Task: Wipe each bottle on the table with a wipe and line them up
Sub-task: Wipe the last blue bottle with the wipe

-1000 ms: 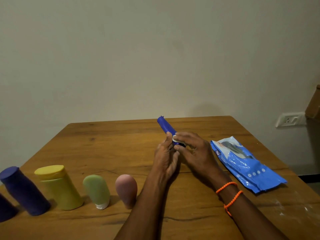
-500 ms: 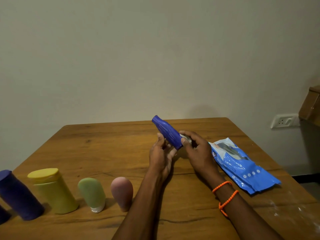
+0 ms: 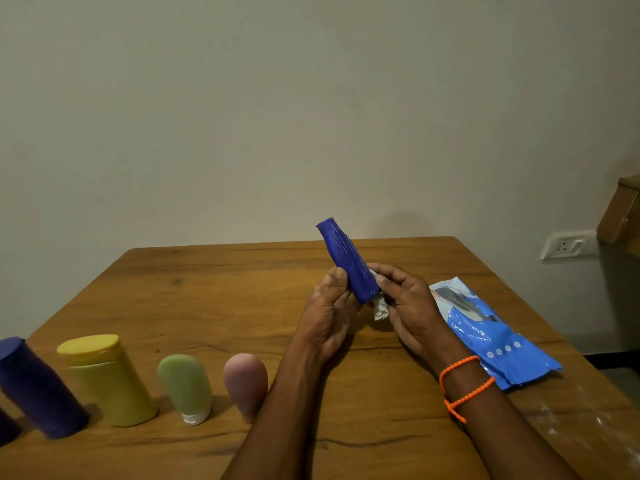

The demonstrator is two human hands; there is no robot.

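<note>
Nearest to me, along the front edge of the wooden table (image 3: 207, 299), four bottles stood in a row: a dark purple cylindrical bottle (image 3: 38, 386) at the far left, a yellow flat-lidded plastic bottle (image 3: 107, 379) beside it, a pale green squeeze tube (image 3: 185, 386) standing on its white cap, and a pink squeeze tube (image 3: 246, 384) at the right end. A further dark shape showed at the left border, too cropped to identify. I judged these four to be wiped and placed, since they stood apart from one another in one line. Further out, above the table's middle, my left hand (image 3: 329, 313) gripped the lower end of a blue soft-bodied bottle (image 3: 348, 261), thumb against its side, with the bottle tilted up and away to the left, clear of the tabletop. My right hand (image 3: 410, 306) pinched a crumpled white wipe (image 3: 379, 304) against the bottle's lower right side. I judged wiping of this bottle to be in progress; it was not yet set into the row. Right of my hands lay a blue plastic wipe packet (image 3: 491, 334), flat on the table. No other unwiped bottle was visible.
</note>
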